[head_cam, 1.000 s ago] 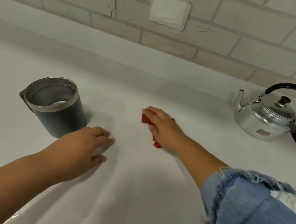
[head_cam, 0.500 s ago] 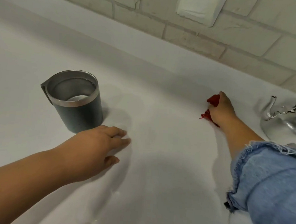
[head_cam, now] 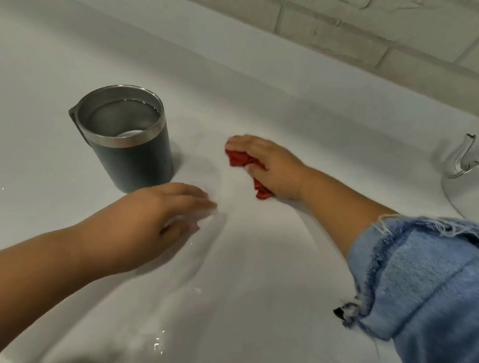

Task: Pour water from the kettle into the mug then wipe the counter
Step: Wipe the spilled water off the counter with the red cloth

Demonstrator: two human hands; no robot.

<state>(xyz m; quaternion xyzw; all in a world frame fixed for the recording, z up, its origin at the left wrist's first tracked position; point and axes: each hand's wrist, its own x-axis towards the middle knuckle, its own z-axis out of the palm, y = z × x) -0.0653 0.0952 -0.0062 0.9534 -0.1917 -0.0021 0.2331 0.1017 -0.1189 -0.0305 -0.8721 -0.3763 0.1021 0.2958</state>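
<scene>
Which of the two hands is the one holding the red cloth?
The right hand, the one with the blue denim sleeve, grips the red cloth on the counter. The left hand, bare-armed, rests flat near the mug and holds nothing.

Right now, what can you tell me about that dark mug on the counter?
The mug is a dark grey cylinder with a bare steel rim and steel lining. A handle juts from its left side, only partly seen. It stands upright on the white counter, with what looks like water inside. The left hand lies just in front of it, seemingly not touching.
</scene>
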